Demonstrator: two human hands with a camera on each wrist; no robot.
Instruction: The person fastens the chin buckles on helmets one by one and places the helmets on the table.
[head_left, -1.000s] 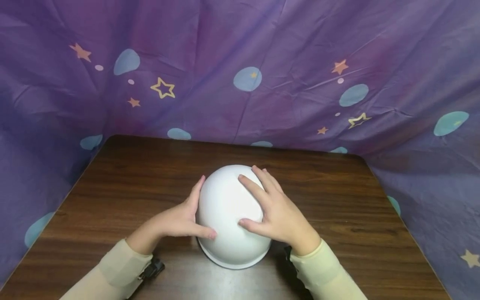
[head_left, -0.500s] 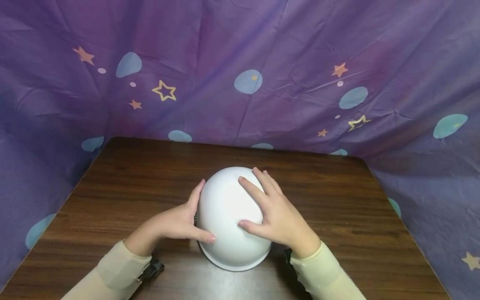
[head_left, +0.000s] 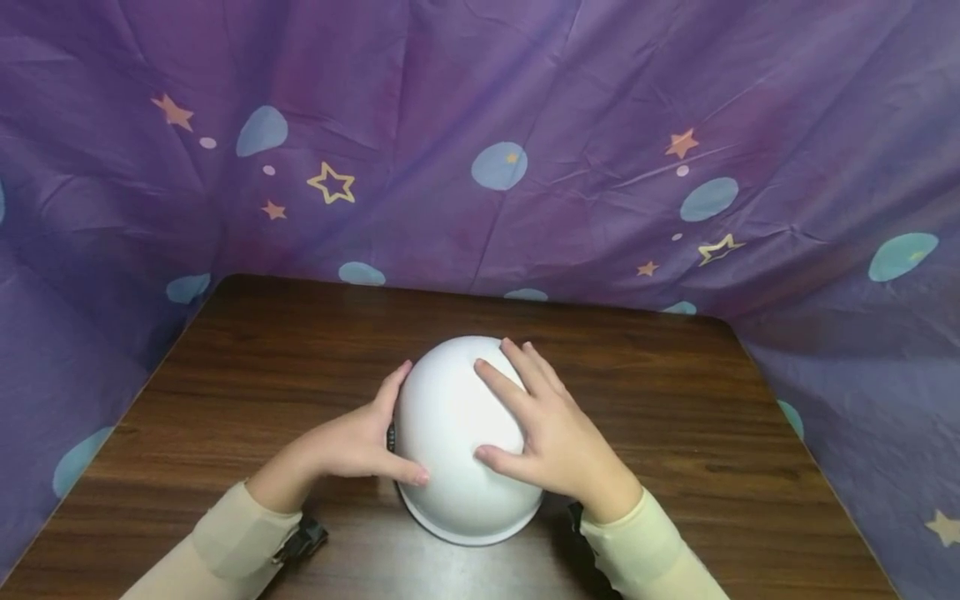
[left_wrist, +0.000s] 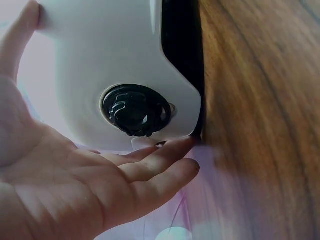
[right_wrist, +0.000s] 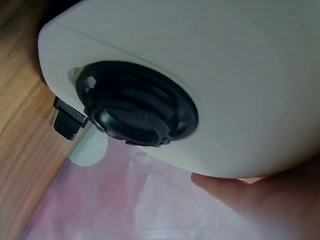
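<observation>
A glossy white helmet (head_left: 442,425) sits dome up on the table, its rim edge turned toward me. My left hand (head_left: 348,442) rests on its left side, thumb on the front of the shell and fingers stretched along the side. Spread over the upper right of the dome, my right hand (head_left: 562,437) touches it with thumb and fingers. In the left wrist view a round black side fitting (left_wrist: 134,112) shows above my fingers. The right wrist view shows a matching black fitting (right_wrist: 137,107) and a small black buckle-like piece (right_wrist: 68,119) by the rim.
The dark wood-grain table (head_left: 675,392) extends to both sides of the helmet. Behind it hangs a purple curtain (head_left: 420,108) printed with stars and blue spots. A black wrist device (head_left: 303,537) sits at my left cuff.
The helmet and both hands keep nearly the same places. The whole head view has shifted slightly downward in the frame.
</observation>
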